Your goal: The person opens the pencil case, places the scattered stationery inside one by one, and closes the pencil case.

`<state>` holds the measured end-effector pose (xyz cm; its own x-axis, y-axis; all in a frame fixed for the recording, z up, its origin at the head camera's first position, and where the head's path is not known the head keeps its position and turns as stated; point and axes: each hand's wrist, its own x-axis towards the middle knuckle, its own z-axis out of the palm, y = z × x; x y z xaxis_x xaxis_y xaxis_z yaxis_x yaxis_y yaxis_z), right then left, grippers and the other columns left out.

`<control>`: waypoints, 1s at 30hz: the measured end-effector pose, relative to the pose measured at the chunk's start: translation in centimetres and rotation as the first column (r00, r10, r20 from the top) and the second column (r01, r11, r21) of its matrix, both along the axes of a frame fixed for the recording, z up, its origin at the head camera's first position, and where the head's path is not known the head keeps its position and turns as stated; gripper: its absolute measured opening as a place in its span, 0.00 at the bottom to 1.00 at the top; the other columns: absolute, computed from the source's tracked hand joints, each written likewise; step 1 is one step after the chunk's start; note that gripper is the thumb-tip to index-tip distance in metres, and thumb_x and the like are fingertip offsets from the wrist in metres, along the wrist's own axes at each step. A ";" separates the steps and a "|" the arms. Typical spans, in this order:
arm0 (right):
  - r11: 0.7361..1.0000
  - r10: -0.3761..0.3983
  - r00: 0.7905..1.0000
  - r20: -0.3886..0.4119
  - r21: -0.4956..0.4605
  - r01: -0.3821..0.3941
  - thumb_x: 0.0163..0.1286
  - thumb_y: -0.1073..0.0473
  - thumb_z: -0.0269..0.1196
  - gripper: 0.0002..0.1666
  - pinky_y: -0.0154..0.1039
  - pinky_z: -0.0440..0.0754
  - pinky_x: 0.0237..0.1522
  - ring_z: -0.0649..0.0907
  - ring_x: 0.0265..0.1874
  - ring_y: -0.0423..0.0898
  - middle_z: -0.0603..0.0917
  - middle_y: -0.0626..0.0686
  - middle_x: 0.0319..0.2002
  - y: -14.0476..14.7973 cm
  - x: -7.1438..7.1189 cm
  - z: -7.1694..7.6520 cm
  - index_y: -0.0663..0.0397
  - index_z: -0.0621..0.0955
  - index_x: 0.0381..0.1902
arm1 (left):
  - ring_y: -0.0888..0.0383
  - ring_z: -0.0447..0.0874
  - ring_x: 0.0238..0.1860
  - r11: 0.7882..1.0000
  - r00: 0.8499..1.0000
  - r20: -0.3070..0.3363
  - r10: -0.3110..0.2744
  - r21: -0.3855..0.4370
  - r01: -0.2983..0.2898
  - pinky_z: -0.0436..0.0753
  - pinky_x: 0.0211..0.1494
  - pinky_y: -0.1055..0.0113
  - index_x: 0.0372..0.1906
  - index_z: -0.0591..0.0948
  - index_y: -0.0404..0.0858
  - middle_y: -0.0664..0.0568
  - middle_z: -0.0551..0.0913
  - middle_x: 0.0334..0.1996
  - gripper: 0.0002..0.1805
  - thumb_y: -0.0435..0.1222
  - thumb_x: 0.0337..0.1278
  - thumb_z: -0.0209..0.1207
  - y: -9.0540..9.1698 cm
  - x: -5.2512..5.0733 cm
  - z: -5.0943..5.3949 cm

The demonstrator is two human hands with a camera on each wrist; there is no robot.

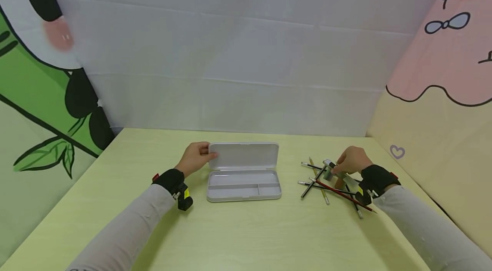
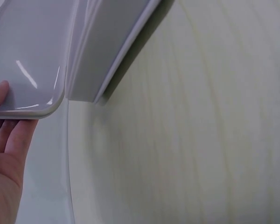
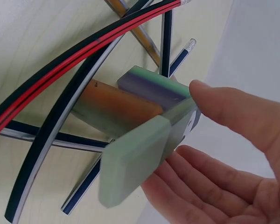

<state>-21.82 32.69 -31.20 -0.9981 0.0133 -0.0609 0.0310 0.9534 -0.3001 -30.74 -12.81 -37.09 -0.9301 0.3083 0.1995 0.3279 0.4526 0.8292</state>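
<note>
A white pencil case (image 1: 232,192) lies unfolded on the table, its lid (image 1: 246,156) raised at the back. My left hand (image 1: 194,160) grips the lid's left edge, thumb on the inner face and fingers behind, as the left wrist view confirms. Over a pile of pencils, my right hand (image 1: 352,160) pinches a pale green eraser (image 3: 135,161) between thumb and fingers. Beneath it in the right wrist view lie an orange-and-green block (image 3: 116,106) and a purple-and-green block (image 3: 151,88). A red-and-black striped pencil (image 3: 107,41) crosses several dark pencils (image 3: 60,116).
The case's tray has a long compartment and smaller ones divided by low walls. A yellow pencil (image 1: 325,196) lies among the dark ones. A white cloth wall (image 1: 246,91) stands behind the table (image 1: 246,237), with printed panels at both sides.
</note>
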 end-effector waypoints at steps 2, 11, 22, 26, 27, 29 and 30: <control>1.000 0.002 1.000 -0.006 -0.004 -0.002 0.52 0.54 0.73 0.22 0.50 0.83 0.40 0.82 0.39 0.63 0.87 0.65 0.36 0.1 0.0 -0.1 0.69 0.86 0.35 | 0.40 0.84 0.52 1.000 1.000 -0.003 0.001 -0.004 -0.001 0.85 0.52 0.54 0.52 0.79 0.25 0.31 0.83 0.49 0.18 0.32 0.60 0.61 0.0 0.0 -0.1; 1.000 -0.001 1.000 0.003 -0.022 0.001 0.51 0.56 0.73 0.20 0.53 0.82 0.44 0.82 0.40 0.64 0.87 0.65 0.37 0.3 -0.2 -0.5 0.69 0.87 0.35 | 0.40 0.84 0.52 1.000 1.000 0.015 0.009 0.004 -0.009 0.85 0.52 0.53 0.53 0.79 0.26 0.32 0.84 0.49 0.18 0.31 0.59 0.61 0.1 0.1 0.0; 0.998 0.030 0.999 -0.022 -0.055 -0.031 0.52 0.59 0.73 0.17 0.48 0.84 0.37 0.84 0.32 0.57 0.88 0.64 0.33 0.3 -0.2 -0.2 0.69 0.87 0.34 | 0.40 0.84 0.53 1.000 1.000 0.020 0.013 0.007 -0.013 0.84 0.53 0.54 0.54 0.78 0.26 0.32 0.83 0.50 0.19 0.31 0.60 0.60 0.2 0.1 -0.1; 0.996 0.041 0.999 -0.022 -0.075 -0.042 0.53 0.60 0.72 0.14 0.43 0.84 0.32 0.84 0.25 0.48 0.88 0.60 0.29 0.1 -0.6 0.1 0.67 0.87 0.33 | 0.40 0.83 0.53 1.000 1.000 0.017 0.014 0.008 -0.014 0.84 0.53 0.54 0.55 0.77 0.25 0.31 0.83 0.50 0.20 0.31 0.60 0.60 0.2 -0.2 -0.2; 0.995 0.047 0.999 -0.020 -0.084 -0.049 0.53 0.61 0.72 0.13 0.42 0.84 0.31 0.85 0.24 0.47 0.88 0.60 0.28 0.0 -0.7 0.2 0.67 0.87 0.33 | 0.40 0.84 0.53 1.000 1.000 0.014 0.012 0.007 -0.012 0.84 0.53 0.54 0.55 0.77 0.25 0.31 0.83 0.50 0.19 0.31 0.60 0.60 0.2 -0.2 -0.2; 0.994 0.054 0.998 -0.019 -0.094 -0.056 0.54 0.61 0.72 0.12 0.39 0.83 0.29 0.84 0.22 0.44 0.88 0.58 0.28 -0.2 -0.9 0.4 0.66 0.87 0.33 | 0.40 0.84 0.53 1.000 1.000 0.012 0.016 0.008 -0.016 0.84 0.53 0.54 0.54 0.78 0.25 0.31 0.83 0.50 0.19 0.31 0.60 0.60 0.2 -0.3 -0.2; 0.994 0.060 0.998 -0.018 -0.096 -0.061 0.54 0.61 0.71 0.12 0.38 0.83 0.29 0.84 0.22 0.43 0.88 0.58 0.28 -0.3 -1.0 0.5 0.65 0.88 0.32 | 0.40 0.84 0.53 1.000 1.000 0.013 0.018 0.008 -0.018 0.84 0.53 0.54 0.54 0.78 0.25 0.32 0.83 0.50 0.19 0.31 0.60 0.60 0.3 -0.3 -0.2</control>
<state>-22.80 32.39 -30.67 -0.9977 -0.0521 -0.0438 -0.0309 0.9200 -0.3906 -31.02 -12.55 -37.29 -0.9382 0.2895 0.1898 0.3087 0.4515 0.8371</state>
